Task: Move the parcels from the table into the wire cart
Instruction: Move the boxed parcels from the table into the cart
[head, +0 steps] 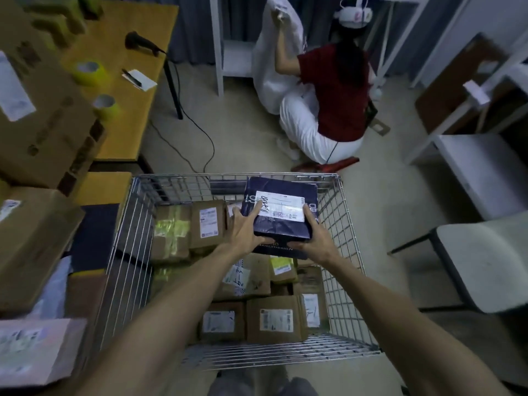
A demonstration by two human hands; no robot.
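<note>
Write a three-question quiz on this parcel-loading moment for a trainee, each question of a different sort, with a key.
1. True or false: the left hand and the right hand both hold the dark blue parcel over the wire cart.
2. Which of these lies on the wooden table?
A) a handheld scanner
B) a kettle
C) a laptop
3. Fill the gap: the held parcel's white label faces ____ (up or down).

Key: 1 true; 2 A; 3 up.
</note>
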